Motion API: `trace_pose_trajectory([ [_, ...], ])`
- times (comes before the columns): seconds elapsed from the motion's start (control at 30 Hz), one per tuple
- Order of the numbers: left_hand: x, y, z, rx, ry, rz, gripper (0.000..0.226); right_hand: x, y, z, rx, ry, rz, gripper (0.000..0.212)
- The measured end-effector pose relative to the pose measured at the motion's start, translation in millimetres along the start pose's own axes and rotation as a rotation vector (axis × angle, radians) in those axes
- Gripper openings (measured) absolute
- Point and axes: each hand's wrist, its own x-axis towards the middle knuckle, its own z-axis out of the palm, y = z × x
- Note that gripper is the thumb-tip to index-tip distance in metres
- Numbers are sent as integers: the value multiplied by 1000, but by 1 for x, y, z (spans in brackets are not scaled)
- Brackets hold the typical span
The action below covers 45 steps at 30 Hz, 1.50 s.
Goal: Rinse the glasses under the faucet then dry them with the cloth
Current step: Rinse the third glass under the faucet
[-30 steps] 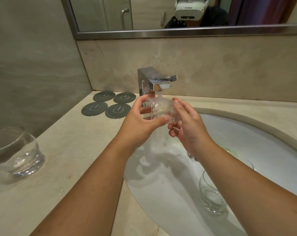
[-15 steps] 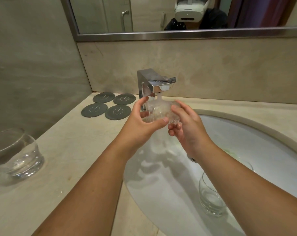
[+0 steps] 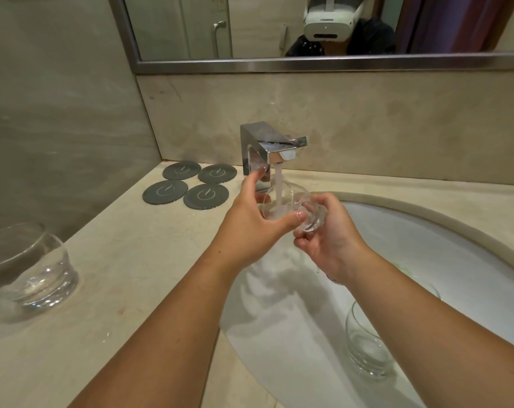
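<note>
Glass (image 3: 308,222) held between both hands in the water stream (image 3: 279,187) below the faucet (image 3: 267,148), above the sink (image 3: 441,237). Left hand (image 3: 250,228): thumb and fingers (image 3: 254,179) curled round its left side. Right hand (image 3: 329,242): fingers (image 3: 319,203) wrapped round its thick base. A second glass (image 3: 364,346) stands in the sink; a third glass (image 3: 32,269) stands on the bench (image 3: 126,260), well apart from four grey coasters (image 3: 206,195).

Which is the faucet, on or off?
On. A stream of water pours from the faucet onto the glass beneath it.
</note>
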Motion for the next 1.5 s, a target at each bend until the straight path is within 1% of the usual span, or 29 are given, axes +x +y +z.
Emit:
trace_pose_trajectory([
  [0.13, 1, 2, 2, 76, 17, -46, 97, 4, -2, -3, 22, 23, -30, 15],
  [0.23, 3, 2, 7, 20, 41, -76, 102, 2, -2, -3, 42, 38, -64, 17],
  [0.43, 5, -4, 17, -5, 75, -133, 121, -1, -3, -1, 23, 43, -173, 18],
  [0.5, 8, -5, 18, -77, 100, -136, 121, -1, -3, 0, 48, 28, -176, 23],
  [0.57, 10, -5, 19, -161, 104, -126, 116, -1, -3, 0, 47, 9, -146, 27],
  [0.63, 10, -6, 20, -207, 84, -116, 113, 0, -2, -1, 30, 17, -93, 39],
  [0.7, 10, -7, 20, -227, 72, -105, 118, -1, -1, -1, 21, 23, -48, 48],
  [0.83, 11, -10, 18, -252, 19, -85, 127, 0, -2, -1, 22, 40, -64, 39],
  [0.97, 11, -11, 20, -259, 0, -120, 135, 3, -2, -3, 18, 41, -133, 28],
  [1.03, 10, -9, 22, -245, 7, -131, 135, 5, -2, -3, 11, 47, -173, 24],
  [1.17, 8, -4, 24, -225, 43, -105, 124, 8, -1, -5, -27, 68, -261, 21],
  [1.23, 10, -4, 25, -223, 74, -94, 125, 8, -1, -4, -8, 53, -276, 19],
  [1.33, 11, -5, 25, -271, 90, -109, 121, 7, -1, -4, 21, 24, -249, 31],
  [1.43, 11, -7, 25, -287, 80, -99, 116, 3, -2, -4, -2, 53, -149, 50],
  [1.47, 12, -8, 25, -285, 69, -93, 114, 2, -2, -5, -17, 55, -115, 54],
  [1.5, 12, -9, 24, -283, 60, -86, 113, 1, -2, -5, -25, 53, -97, 53],
])
